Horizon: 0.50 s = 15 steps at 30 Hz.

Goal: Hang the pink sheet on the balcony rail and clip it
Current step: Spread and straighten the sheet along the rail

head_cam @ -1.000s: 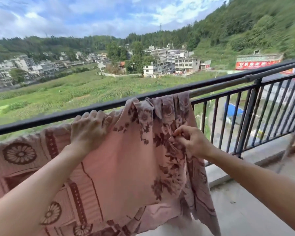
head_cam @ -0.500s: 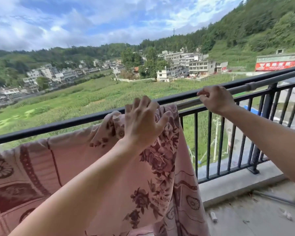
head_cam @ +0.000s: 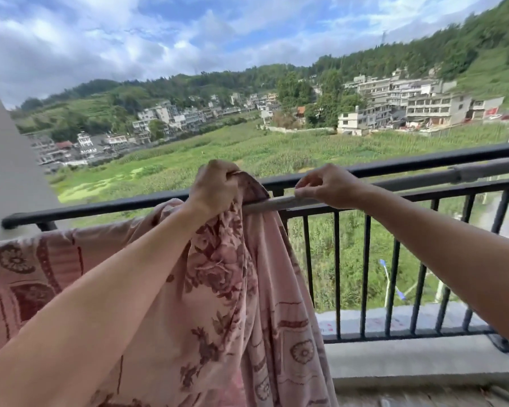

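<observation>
Head view: my left hand [head_cam: 215,188] grips the bunched edge of the pink sheet [head_cam: 224,274], draped over the grey pole [head_cam: 276,203] by the balcony rail [head_cam: 100,205]. My right hand [head_cam: 328,186] curls round that pole; I'd spread the bunch rightward before clipping.

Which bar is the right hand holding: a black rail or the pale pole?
The pale pole, lying between the black top rail and the lower black rail. The right hand pinches it just beside the pink sheet.

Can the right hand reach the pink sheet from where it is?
Probably yes. The right hand holds the grey pole right beside the pink sheet, with only bare pole between them.
</observation>
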### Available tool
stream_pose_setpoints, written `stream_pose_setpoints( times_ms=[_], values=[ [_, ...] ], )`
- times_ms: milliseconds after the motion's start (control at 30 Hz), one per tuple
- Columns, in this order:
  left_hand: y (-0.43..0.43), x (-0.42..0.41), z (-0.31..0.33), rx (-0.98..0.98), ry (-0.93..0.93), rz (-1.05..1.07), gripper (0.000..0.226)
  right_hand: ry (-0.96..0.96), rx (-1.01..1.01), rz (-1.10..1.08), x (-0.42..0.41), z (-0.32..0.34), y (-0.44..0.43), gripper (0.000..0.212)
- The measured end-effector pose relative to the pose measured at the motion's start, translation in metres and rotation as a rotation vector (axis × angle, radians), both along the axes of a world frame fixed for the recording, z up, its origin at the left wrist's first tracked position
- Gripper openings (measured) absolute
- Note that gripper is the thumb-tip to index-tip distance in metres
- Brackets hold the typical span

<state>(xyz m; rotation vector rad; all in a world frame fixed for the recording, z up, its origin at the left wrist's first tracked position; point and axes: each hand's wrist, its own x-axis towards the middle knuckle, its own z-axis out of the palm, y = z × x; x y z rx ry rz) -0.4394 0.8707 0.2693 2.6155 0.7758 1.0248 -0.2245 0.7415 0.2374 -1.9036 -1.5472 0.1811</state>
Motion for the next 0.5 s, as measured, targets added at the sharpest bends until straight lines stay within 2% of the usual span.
stream_pose_setpoints(
  times_ms=[67,133,233,300,367,433,500],
  values=[
    [-0.002,-0.010,0.018,-0.071,-0.184,0.000,0.021,0.095,-0.049,0.131,-0.012,0.005,0.014,0.036],
    [-0.004,-0.024,0.043,-0.154,-0.394,-0.007,0.021,0.146,-0.139,0.188,-0.024,0.009,0.031,0.041],
    [-0.004,-0.052,0.083,-0.273,-0.713,-0.023,0.022,0.112,-0.249,0.182,-0.039,0.014,0.056,0.026],
    [-0.004,-0.078,0.101,-0.284,-0.859,0.009,0.026,0.093,-0.205,0.152,-0.048,0.016,0.070,0.021],
    [-0.006,-0.105,0.105,-0.281,-0.872,0.008,0.040,0.229,-0.053,0.139,-0.052,0.022,0.079,0.020],
    [-0.009,-0.124,0.098,-0.255,-0.732,0.008,0.051,0.348,0.146,0.069,-0.045,0.039,0.085,0.027],
    [-0.012,-0.133,0.091,-0.227,-0.575,0.053,0.045,0.417,0.379,-0.005,-0.028,0.074,0.090,0.031]
  ],
)
